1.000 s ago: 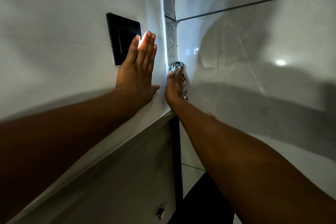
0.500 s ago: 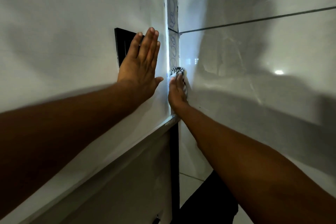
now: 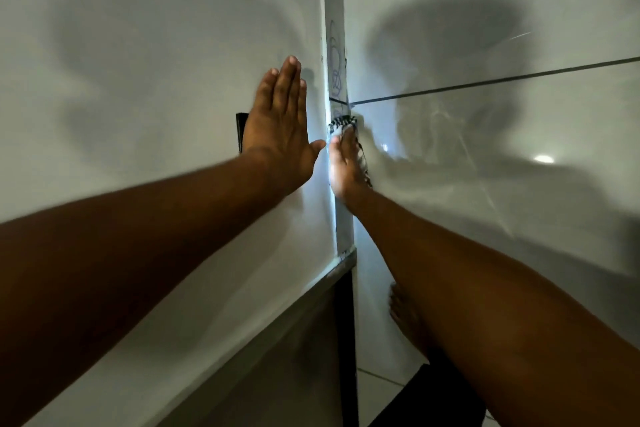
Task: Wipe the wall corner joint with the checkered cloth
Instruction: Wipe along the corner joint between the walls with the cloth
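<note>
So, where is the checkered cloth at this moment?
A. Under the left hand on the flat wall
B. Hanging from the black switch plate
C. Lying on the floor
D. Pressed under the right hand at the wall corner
D: the checkered cloth sits under the fingers of the right hand, against the corner strip, while the left hand lies flat and bare on the wall.

We're on one head-worn view only, tilted upward and close in on the wall corner joint (image 3: 335, 45) at twelve o'clock, both forearms reaching forward.
</note>
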